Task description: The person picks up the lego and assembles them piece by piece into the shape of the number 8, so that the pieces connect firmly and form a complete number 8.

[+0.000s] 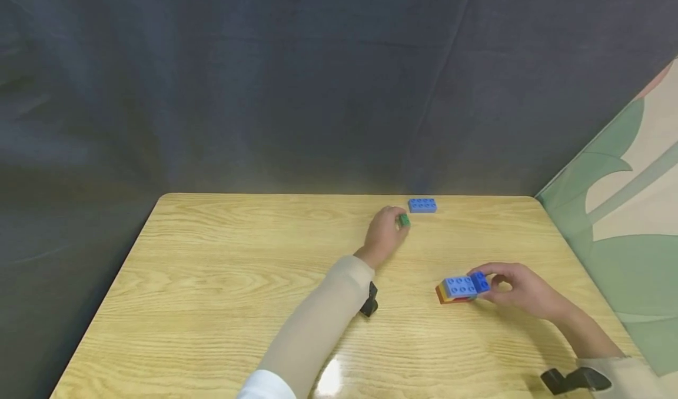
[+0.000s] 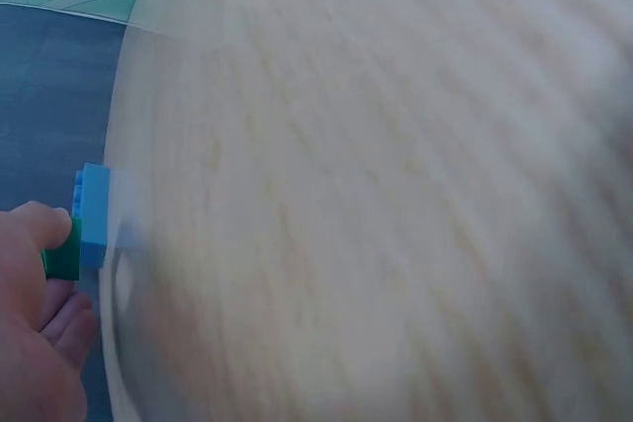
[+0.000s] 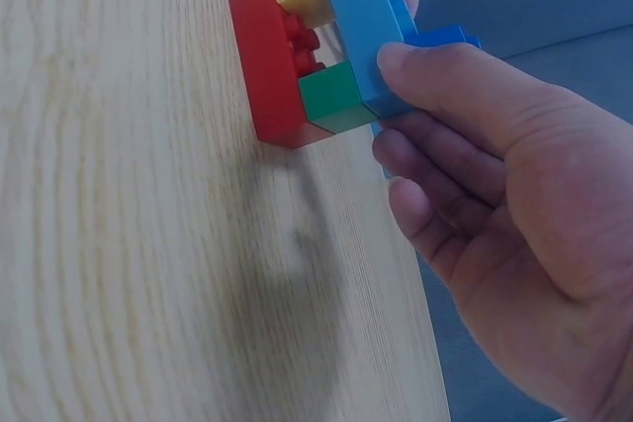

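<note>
pinching a small green brick (image 1: 404, 220) at its 2 o'clock fingertips, left hand (image 1: 384, 234) sits mid-table; loose blue brick (image 1: 422, 205) just beyond at 1 o'clock. right hand (image 1: 521, 290) grips stacked brick block (image 1: 459, 289) at its 9 o'clock, resting on wooden table (image 1: 212, 281).

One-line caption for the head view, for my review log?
Left hand pinches a green brick near a blue brick; right hand holds a brick stack on the table.
</note>
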